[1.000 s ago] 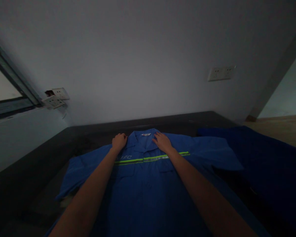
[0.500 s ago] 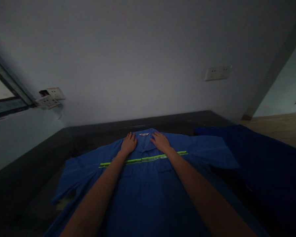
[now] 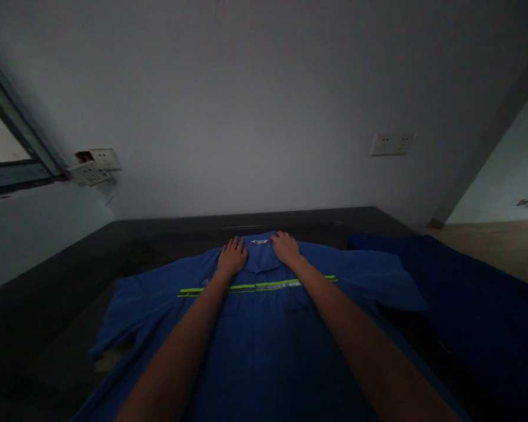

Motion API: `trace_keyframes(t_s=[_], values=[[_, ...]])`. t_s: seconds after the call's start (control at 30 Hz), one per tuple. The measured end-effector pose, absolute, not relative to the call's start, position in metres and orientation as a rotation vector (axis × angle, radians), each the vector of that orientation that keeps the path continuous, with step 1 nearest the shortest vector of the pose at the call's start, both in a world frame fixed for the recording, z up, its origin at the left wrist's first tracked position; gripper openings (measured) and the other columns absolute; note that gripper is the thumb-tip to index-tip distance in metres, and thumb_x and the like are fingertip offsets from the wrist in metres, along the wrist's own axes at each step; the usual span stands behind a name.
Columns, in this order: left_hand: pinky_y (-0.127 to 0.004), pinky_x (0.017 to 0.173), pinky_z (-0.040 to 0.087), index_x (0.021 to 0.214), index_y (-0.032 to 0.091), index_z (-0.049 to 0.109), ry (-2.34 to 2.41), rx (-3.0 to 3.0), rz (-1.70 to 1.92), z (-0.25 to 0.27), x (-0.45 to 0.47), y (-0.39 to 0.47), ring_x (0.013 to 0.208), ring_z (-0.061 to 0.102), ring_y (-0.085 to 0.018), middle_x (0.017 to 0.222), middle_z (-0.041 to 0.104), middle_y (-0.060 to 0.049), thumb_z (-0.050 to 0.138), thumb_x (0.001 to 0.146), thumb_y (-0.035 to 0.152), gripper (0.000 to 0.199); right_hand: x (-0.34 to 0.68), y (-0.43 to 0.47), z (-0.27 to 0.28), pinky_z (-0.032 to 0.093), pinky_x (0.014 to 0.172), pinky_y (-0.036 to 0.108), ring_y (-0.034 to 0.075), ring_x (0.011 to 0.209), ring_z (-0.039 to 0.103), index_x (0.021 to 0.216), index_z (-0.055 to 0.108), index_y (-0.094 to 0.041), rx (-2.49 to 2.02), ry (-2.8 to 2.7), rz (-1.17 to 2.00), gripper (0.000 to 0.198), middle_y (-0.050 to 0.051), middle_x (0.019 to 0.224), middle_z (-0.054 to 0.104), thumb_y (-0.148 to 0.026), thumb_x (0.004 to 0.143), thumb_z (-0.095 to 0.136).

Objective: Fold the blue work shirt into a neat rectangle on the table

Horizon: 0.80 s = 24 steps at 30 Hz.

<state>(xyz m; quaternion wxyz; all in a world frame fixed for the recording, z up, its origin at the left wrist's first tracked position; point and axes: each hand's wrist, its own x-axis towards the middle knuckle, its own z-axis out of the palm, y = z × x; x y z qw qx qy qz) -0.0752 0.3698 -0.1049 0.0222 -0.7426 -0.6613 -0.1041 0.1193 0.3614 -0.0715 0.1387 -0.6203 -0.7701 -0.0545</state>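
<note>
A blue short-sleeved work shirt (image 3: 255, 328) lies spread face up on a dark surface, its collar toward the wall. A yellow-green reflective stripe (image 3: 242, 288) crosses its chest, and a small white label (image 3: 259, 241) shows inside the neck. My left hand (image 3: 233, 257) rests flat on the shirt left of the collar, fingers stretched out. On the collar's right side lies my right hand (image 3: 285, 247), its fingers stretched toward the wall and its thumb side near the label. The shirt's lower part runs into shadow between my forearms.
Dark blue cloth (image 3: 475, 299) lies to the right of the shirt. Behind the dark tabletop (image 3: 149, 234) rises a pale wall with a socket plate (image 3: 393, 144). More sockets (image 3: 94, 167) hang loose at the left, near a window frame (image 3: 17, 173).
My right hand has shifted slightly up along the collar, closer to the label. My left hand stays nearly in place. The camera view has tilted a little.
</note>
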Motion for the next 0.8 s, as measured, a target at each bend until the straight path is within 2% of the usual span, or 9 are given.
trace_keyframes(t_s=[0.17,0.4,0.6,0.8], values=[[-0.046,0.11,0.021,0.141,0.02,0.034,-2.044,-2.288,-0.351,-0.103,-0.074,0.366,0.137,0.024,-0.027,0.15,0.026,-0.011,0.025,0.093,0.039,0.052,0.12,0.377,-0.068,0.034,0.093,0.046,0.027,0.118,0.042,0.125,0.05,-0.025,-1.866,-2.246,-0.187,0.04,0.013,0.135,0.044,-0.017,0.092,0.029],[-0.045,0.11,0.021,0.141,0.02,0.034,-2.046,-2.293,-0.364,-0.105,-0.074,0.367,0.137,0.024,-0.026,0.15,0.025,-0.011,0.026,0.093,0.038,0.052,0.13,0.393,-0.063,0.036,0.089,0.049,0.03,0.116,0.044,0.125,0.048,-0.022,-1.986,-2.196,-0.133,0.039,0.017,0.13,0.047,-0.017,0.094,0.026],[-0.045,0.111,0.02,0.141,0.023,0.034,-2.063,-2.287,-0.396,-0.107,-0.075,0.369,0.137,0.024,-0.025,0.15,0.026,-0.008,0.026,0.092,0.04,0.053,0.133,0.393,-0.06,0.042,0.084,0.037,0.024,0.107,0.05,0.118,0.053,-0.022,-1.929,-2.22,-0.043,0.035,0.013,0.12,0.053,-0.017,0.093,0.028],[-0.046,0.11,0.02,0.142,0.024,0.032,-2.065,-2.297,-0.415,-0.107,-0.075,0.37,0.137,0.023,-0.026,0.15,0.025,-0.009,0.026,0.093,0.04,0.052,0.132,0.393,-0.059,0.039,0.09,0.032,0.02,0.112,0.047,0.121,0.051,-0.027,-1.799,-2.245,-0.055,0.039,0.007,0.126,0.05,-0.016,0.093,0.028]])
